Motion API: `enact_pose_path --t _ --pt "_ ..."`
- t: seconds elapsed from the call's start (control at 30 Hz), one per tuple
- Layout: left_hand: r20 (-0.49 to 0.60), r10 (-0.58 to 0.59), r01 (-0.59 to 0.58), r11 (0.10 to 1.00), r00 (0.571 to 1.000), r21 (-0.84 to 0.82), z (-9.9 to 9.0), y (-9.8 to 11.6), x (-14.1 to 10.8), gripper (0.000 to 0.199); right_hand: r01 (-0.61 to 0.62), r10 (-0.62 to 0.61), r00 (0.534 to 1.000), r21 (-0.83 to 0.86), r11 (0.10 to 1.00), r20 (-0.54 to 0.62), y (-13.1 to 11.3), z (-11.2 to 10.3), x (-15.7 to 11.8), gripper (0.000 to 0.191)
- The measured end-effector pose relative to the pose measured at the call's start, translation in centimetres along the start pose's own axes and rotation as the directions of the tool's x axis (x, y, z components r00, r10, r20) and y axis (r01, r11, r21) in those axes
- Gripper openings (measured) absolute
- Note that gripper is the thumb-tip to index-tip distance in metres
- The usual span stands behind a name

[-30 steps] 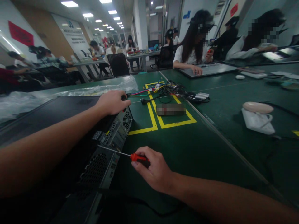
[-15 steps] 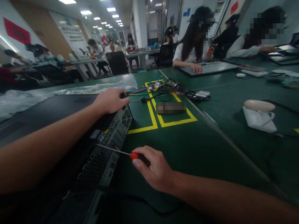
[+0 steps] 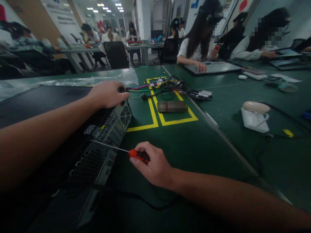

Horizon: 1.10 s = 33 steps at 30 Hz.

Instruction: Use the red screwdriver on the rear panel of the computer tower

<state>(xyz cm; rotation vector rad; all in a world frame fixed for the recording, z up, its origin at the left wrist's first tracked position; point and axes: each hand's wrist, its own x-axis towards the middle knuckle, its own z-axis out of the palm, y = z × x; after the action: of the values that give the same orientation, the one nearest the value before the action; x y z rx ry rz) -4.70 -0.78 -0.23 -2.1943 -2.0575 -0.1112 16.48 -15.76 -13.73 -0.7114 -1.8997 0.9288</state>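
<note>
A dark computer case [image 3: 70, 94] lies on the table at the left, its vented metal rear panel [image 3: 114, 127] facing me. My left hand [image 3: 107, 94] rests on the case's far rear corner with its fingers curled around something dark. A small red part shows under those fingers; what it belongs to is hidden. My right hand [image 3: 152, 165] pinches the red and black handle of a screwdriver [image 3: 132, 153] between thumb and fingers. The long thin shaft points left, and its tip meets the upper edge of the rear panel.
A bundle of cables [image 3: 173, 84] and a blurred block [image 3: 172, 106] lie by the yellow tape [image 3: 178, 121]. At right is a white holder [image 3: 255, 119] with a beige object [image 3: 256, 106] on top. Clear plastic film [image 3: 116, 77] lies behind the case. Across the table, a person [image 3: 194, 48] handles a flat panel.
The whole view has shifted, so everything sits further left and higher. The screwdriver's red handle shows more between my right fingers, which have shifted on it. My left hand keeps its place on the case.
</note>
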Motion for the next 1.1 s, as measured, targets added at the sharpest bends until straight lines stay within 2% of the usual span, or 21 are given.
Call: enact_pose_path --t 0.7,1.1 --pt "0.019 -0.008 0.008 1.0 1.0 -0.005 -0.43 0.35 -0.08 0.058 -0.002 0.003 0.999 -0.009 1.0 0.035 -0.12 -0.24 0.12 0.014" --pt "0.02 -0.012 0.012 1.0 1.0 -0.008 -0.39 0.37 -0.16 0.057 0.053 -0.054 0.997 0.006 0.999 0.051 -0.14 -0.34 0.22 0.018"
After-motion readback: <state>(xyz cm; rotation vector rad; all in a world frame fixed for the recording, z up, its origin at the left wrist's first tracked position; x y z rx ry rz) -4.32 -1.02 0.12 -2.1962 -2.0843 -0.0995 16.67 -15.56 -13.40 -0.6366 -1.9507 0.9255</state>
